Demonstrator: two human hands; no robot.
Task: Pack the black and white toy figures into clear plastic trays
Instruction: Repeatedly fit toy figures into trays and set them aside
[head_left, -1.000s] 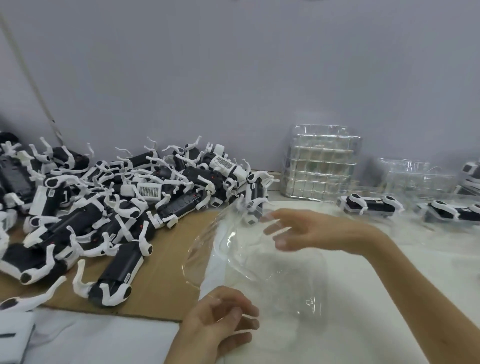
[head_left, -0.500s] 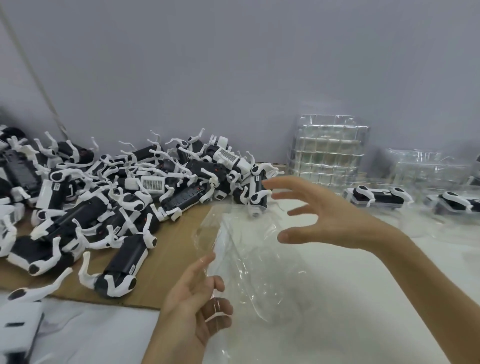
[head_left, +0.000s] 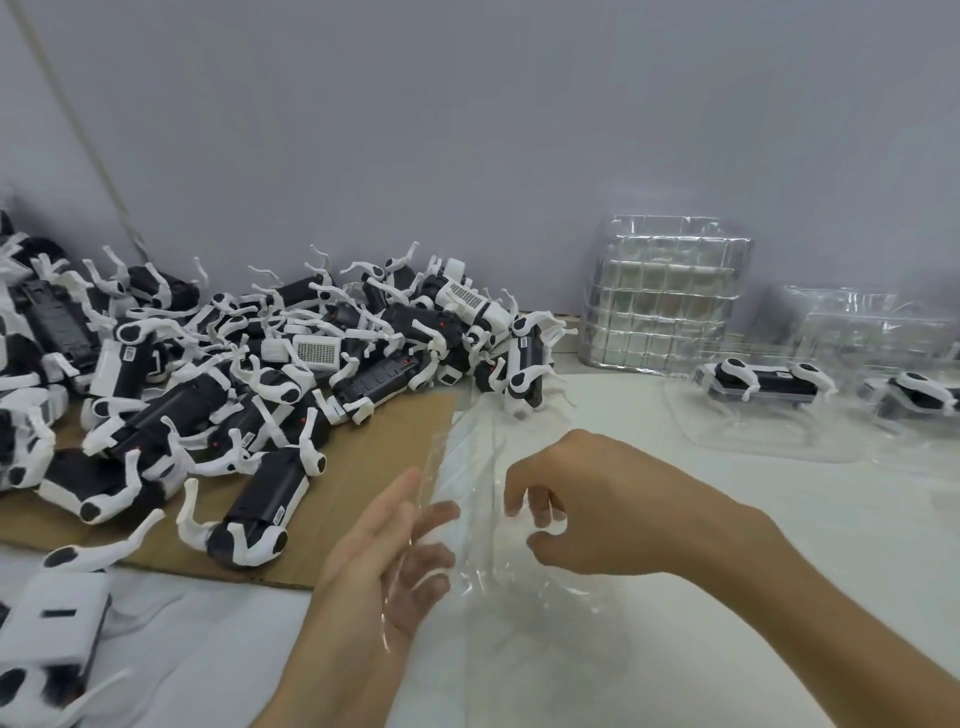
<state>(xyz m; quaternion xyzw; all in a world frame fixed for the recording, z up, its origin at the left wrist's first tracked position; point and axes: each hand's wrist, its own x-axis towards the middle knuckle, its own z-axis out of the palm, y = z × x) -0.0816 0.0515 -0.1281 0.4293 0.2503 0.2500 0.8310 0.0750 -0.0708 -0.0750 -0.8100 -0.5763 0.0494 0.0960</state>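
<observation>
A clear plastic tray stands on edge in the middle of the white table, between my hands. My left hand lies against its left side with straight fingers, partly seen through the plastic. My right hand curls its fingers and thumb over the tray's right side. A large pile of black and white toy figures lies to the left. One single figure lies nearest my left hand. Two packed figures sit in clear trays at the right.
The pile rests on a brown cardboard sheet. A tall stack of clear trays leans against the grey wall, with a lower stack to its right. Another white figure lies at the bottom left.
My right hand came down and nearer, from spread fingers to curled fingers on the tray. My left hand rose with fingers straightened along the tray's left side. The tray now stands more upright.
</observation>
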